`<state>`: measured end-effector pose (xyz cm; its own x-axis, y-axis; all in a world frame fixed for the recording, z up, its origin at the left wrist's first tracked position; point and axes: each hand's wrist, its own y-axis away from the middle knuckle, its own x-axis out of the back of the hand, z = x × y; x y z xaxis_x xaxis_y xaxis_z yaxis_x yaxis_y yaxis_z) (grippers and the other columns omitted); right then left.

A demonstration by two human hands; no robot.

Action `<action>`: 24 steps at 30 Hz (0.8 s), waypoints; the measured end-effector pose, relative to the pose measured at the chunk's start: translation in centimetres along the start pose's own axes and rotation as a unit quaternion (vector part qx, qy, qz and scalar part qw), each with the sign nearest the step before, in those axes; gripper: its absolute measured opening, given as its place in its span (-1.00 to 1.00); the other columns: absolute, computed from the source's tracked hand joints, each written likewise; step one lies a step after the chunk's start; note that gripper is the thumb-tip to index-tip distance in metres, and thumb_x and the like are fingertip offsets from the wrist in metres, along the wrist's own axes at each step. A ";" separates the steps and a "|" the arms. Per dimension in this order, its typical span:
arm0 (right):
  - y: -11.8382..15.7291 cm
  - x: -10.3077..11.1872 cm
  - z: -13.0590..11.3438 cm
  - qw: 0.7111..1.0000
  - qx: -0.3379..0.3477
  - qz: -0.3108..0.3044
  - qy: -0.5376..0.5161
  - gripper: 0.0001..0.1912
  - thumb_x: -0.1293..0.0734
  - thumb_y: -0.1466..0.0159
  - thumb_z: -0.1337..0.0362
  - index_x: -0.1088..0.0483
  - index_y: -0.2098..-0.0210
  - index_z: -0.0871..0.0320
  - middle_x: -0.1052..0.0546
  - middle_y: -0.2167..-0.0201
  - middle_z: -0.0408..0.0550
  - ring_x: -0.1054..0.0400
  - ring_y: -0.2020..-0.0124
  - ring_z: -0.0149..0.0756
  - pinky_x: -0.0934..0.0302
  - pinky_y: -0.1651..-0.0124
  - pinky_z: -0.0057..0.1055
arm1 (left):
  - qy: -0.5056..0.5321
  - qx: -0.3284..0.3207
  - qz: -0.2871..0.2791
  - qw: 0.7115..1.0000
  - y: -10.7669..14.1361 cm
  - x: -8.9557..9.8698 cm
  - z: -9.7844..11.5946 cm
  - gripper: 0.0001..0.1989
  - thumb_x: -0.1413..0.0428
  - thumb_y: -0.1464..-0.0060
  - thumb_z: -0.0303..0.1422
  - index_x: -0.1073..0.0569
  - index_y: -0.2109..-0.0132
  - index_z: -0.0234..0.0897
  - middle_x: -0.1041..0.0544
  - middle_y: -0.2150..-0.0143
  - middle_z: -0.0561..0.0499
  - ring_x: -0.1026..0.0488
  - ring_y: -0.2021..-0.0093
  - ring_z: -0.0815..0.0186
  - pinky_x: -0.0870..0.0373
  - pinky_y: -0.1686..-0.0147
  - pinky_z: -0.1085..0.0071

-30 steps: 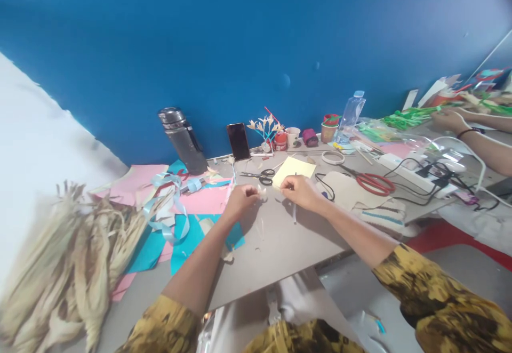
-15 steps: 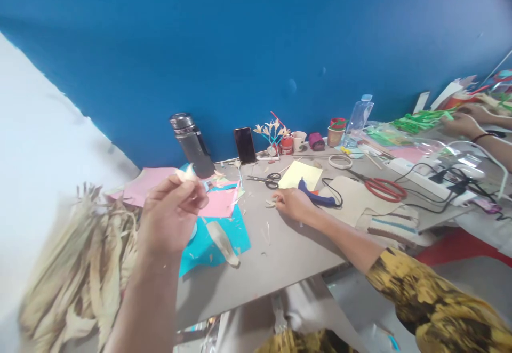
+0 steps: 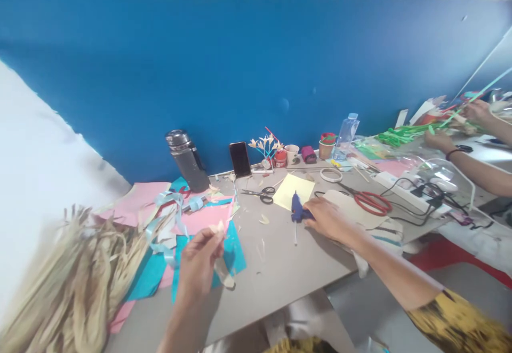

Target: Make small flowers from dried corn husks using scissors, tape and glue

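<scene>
My left hand (image 3: 199,262) is raised over the left part of the table, pinching a small cream husk flower (image 3: 218,227) between thumb and fingertips. Beneath it, a dried husk strip (image 3: 226,279) lies across blue paper (image 3: 238,250). My right hand (image 3: 325,217) is closed on the handle of a blue hot glue gun (image 3: 296,208), partly hiding it. A pale glue stick (image 3: 296,235) juts from the gun toward me. Just behind the gun is a yellow paper sheet (image 3: 285,190), with black-handled scissors (image 3: 264,195) to its left.
Dried husks (image 3: 76,273) are heaped at left. A grey thermos (image 3: 187,161), a phone (image 3: 240,159) and finished husk flowers (image 3: 267,145) stand along the wall. Red-handled scissors (image 3: 374,203) and a power strip (image 3: 412,193) lie at right. A co-worker's hands (image 3: 440,141) work at far right.
My right hand has moved from husk scraps on the table to the glue gun and turned it. My left hand has come lower and rightward with the husk flower. The view has tilted up.
</scene>
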<state>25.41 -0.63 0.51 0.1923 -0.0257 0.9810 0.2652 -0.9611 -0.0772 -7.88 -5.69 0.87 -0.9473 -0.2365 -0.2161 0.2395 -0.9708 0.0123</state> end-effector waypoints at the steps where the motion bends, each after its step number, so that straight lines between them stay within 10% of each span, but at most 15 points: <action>1: 0.0 0.0 -0.2 1.000 -0.001 -0.012 0.013 -0.72 -0.41 -0.20 0.29 -0.49 0.09 0.19 -0.57 0.14 0.14 -0.40 0.02 -0.02 -0.18 0.02 -0.28 | -0.007 0.014 -0.012 1.000 0.1 -0.4 -0.5 -0.77 -0.36 0.13 -0.29 -0.47 0.44 -0.28 -0.40 0.52 0.09 -0.30 0.52 0.44 -0.26 0.52 0.51; 14: -1.4 -0.1 -0.2 0.994 -0.066 -0.078 0.025 -0.65 -0.35 -0.28 0.13 -0.46 0.03 0.20 -0.45 0.01 0.21 -0.34 -0.04 0.04 -0.18 0.04 -0.23 | -0.020 0.081 -0.097 0.992 -2.9 -5.3 1.0 -0.77 -0.35 0.18 -0.27 -0.50 0.44 -0.32 -0.49 0.45 0.00 -0.34 0.47 0.42 -0.28 0.50 0.52; 24: -0.8 -2.7 3.6 0.990 -0.053 0.040 -0.124 -0.66 -0.29 -0.22 0.26 -0.41 0.01 0.14 -0.53 0.08 0.05 -0.41 0.13 -0.15 -0.18 0.11 -0.36 | 0.080 0.149 -0.076 0.983 -3.1 -4.2 1.1 -0.74 -0.40 0.28 -0.35 -0.48 0.44 -0.30 -0.46 0.49 0.08 -0.35 0.50 0.44 -0.25 0.54 0.52</action>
<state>28.03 1.23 -2.71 0.4384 -0.0477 0.8975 0.1421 -0.9824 -0.1216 -4.83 -1.71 2.78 -0.9158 -0.1026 -0.3882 0.0032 -0.9686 0.2484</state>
